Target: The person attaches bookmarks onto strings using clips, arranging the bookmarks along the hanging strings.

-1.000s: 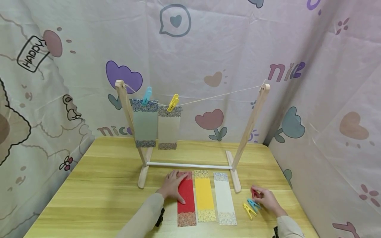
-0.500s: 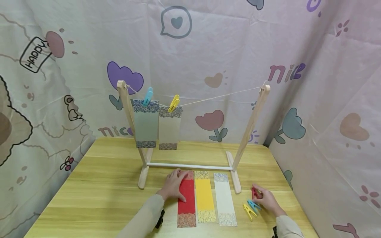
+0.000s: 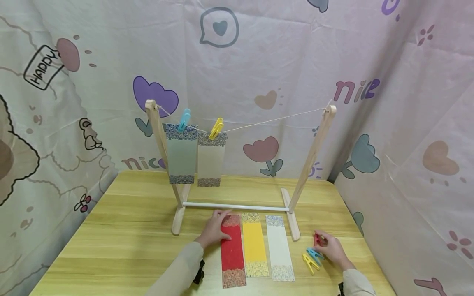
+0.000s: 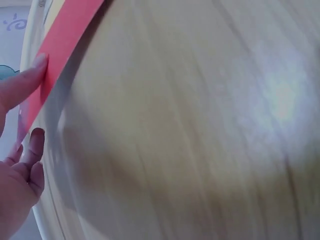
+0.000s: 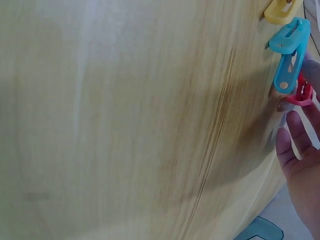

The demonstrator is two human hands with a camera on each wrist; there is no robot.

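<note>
My left hand [image 3: 214,230] pinches the red strip [image 3: 233,253] by its left edge, near the patterned far end. My right hand [image 3: 332,248] pinches a red clip [image 3: 317,240]. Blue clip [image 3: 314,255] right by those fingertips, contact unclear; yellow clip [image 3: 310,264] further left on the table [image 3: 129,246]. Rightward of my left hand: yellow strip [image 3: 254,242], then white strip [image 3: 279,246]. Risks: edge-only hold could let the red strip slip or bend; crowded blue clip could get dragged along.
</note>
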